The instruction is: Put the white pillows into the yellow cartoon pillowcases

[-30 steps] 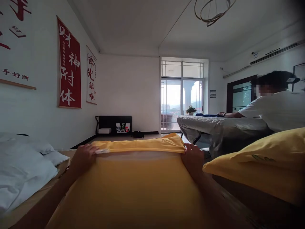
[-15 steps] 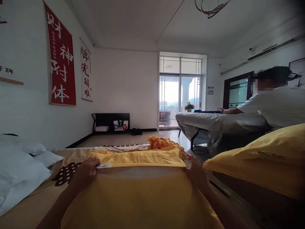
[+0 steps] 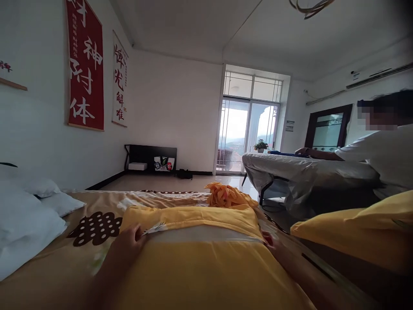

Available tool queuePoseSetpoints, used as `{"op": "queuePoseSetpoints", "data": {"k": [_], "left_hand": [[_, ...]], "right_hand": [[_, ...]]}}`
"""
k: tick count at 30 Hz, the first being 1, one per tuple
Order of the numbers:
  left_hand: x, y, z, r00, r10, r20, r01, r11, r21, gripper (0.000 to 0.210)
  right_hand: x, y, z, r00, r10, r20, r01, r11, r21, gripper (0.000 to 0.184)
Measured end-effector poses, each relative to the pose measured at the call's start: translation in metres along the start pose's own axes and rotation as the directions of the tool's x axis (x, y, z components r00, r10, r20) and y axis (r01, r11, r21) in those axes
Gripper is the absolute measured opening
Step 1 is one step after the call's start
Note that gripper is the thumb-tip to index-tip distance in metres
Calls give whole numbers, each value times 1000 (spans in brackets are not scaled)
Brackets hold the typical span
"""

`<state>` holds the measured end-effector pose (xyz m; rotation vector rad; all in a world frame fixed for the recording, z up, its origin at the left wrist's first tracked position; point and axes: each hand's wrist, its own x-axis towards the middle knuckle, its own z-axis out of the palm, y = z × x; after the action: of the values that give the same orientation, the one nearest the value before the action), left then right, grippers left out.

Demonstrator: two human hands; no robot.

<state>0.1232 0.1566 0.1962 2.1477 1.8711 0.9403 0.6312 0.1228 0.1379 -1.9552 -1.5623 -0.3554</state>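
Observation:
A yellow pillowcase (image 3: 206, 275) lies in front of me around a pillow, and a pale strip of the pillow (image 3: 203, 234) shows through its opening. My left hand (image 3: 129, 243) pinches the edge of the pillowcase at the left end of that opening. At the right end, my right hand (image 3: 271, 242) has its fingers closed on the same edge. A folded flap with a small printed motif stretches between both hands. Just beyond it sits a bunched heap of orange-yellow cloth (image 3: 226, 196).
White pillows (image 3: 29, 232) lie at left on the brown patterned sheet (image 3: 74, 258). Another yellow pillow (image 3: 358, 228) stands at right. Behind it, a person in a white shirt (image 3: 383, 146) reaches over a plastic-covered table (image 3: 277, 165). A black bench (image 3: 142, 155) stands by the far wall.
The flap's edge has gone from nearly straight to bowed, and more of the pale strip shows. Both hands sit slightly lower and farther right in view; the camera has tilted.

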Motion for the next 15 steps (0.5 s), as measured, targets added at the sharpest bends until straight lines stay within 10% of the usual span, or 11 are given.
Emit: {"op": "queuePoseSetpoints", "data": {"k": [8, 12, 15], "left_hand": [[1, -3, 1, 998, -35, 46, 32, 998, 56, 26], [1, 0, -2, 999, -32, -28, 32, 999, -5, 24], [3, -7, -1, 997, -67, -40, 64, 995, -70, 26]], "right_hand": [[37, -160, -107, 940, -277, -200, 331, 881, 338, 58], [6, -222, -44, 888, -424, 180, 364, 884, 292, 81], [-22, -229, 11, 825, -448, 344, 340, 880, 331, 65]]}}
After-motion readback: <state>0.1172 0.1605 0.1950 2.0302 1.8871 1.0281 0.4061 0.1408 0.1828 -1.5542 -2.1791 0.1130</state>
